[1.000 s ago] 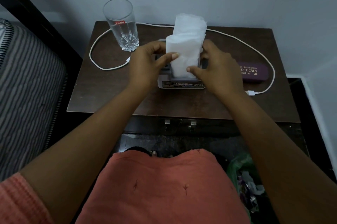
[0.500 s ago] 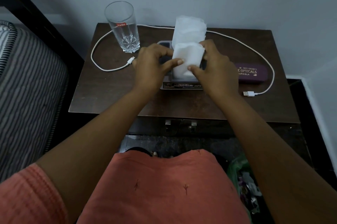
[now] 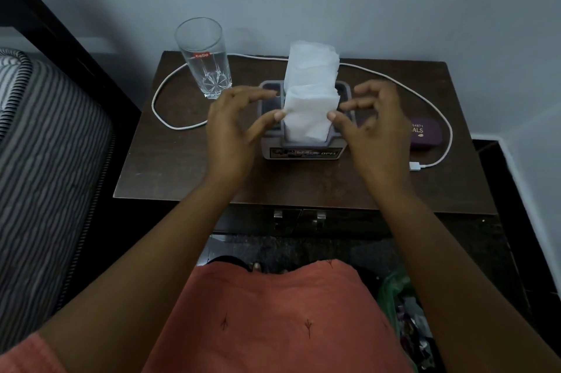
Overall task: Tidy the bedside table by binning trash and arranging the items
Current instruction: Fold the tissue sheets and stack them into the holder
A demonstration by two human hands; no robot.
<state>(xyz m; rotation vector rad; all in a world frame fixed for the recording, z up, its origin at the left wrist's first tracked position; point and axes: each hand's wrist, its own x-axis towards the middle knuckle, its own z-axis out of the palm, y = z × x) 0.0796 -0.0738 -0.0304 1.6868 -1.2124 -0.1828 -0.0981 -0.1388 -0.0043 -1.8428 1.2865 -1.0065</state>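
Step in hand: you were arranging, not binning; your attention was on the napkins [image 3: 311, 99] standing upright in the grey holder [image 3: 305, 151] at the middle of the bedside table [image 3: 188, 172].
Left hand: your left hand [image 3: 235, 126] sat just beside the stack's left edge, fingers spread wide, thumb tip touching or nearly touching the paper; it gripped nothing.
Right hand: your right hand [image 3: 368, 120] mirrored it on the right edge, fingers loosely fanned and open, thumb tip at the paper, nothing held.
Napkins: the front fold stood lower than the taller stack behind it, both seated in the holder's middle slot, looking settled.
Other things: a glass [image 3: 204, 58] stood at the back left; a white cable [image 3: 170, 123] looped untidily round the back, its plug [image 3: 415, 165] lying loose near the purple glasses case [image 3: 425, 133] on the right.
Trash: a bag [image 3: 403, 318] by your right knee already held wrappers.
Next move, as a judgement: you probably needed to leave the napkins and coil the cable, which calls for gathering both loose ends without knocking the glass.
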